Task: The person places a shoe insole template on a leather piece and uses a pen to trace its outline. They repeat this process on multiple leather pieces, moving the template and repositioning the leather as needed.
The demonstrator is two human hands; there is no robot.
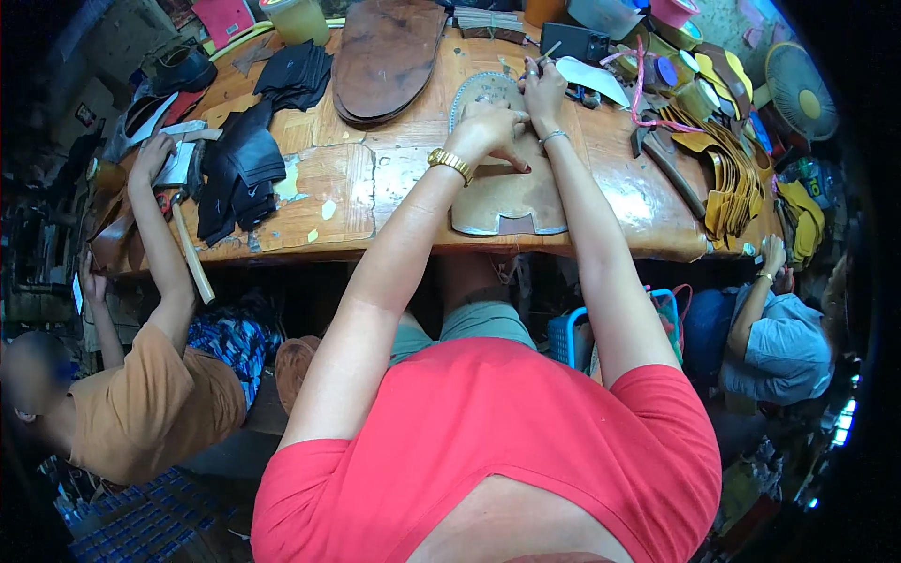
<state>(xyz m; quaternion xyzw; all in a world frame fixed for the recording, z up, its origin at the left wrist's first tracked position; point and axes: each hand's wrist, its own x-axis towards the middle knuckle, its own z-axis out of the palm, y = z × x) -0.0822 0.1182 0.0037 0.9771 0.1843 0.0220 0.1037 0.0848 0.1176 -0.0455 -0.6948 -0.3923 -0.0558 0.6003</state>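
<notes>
A tan, flat leather-like piece (507,205) with a notched, pale lower edge lies on the table in front of me. Its rounded far end (462,92) has a light, dotted-looking border. My left hand (493,131), with a gold watch at the wrist, rests on this piece, thumb stretched out to the side and some fingertips hidden. Just right of it, my right hand (544,97) is closed round a slim, pen-like tool (553,49) that sticks up past the fingers. What the tool's lower tip touches is hidden by the hand.
The wooden table (328,192) holds brown leather sheets (388,61), black cut pieces (239,169), a hammer (671,169) and stacked yellow pieces (727,178). A phone (574,42) and tubs stand at the back. People sit left and right; a blue basket (563,336) is below.
</notes>
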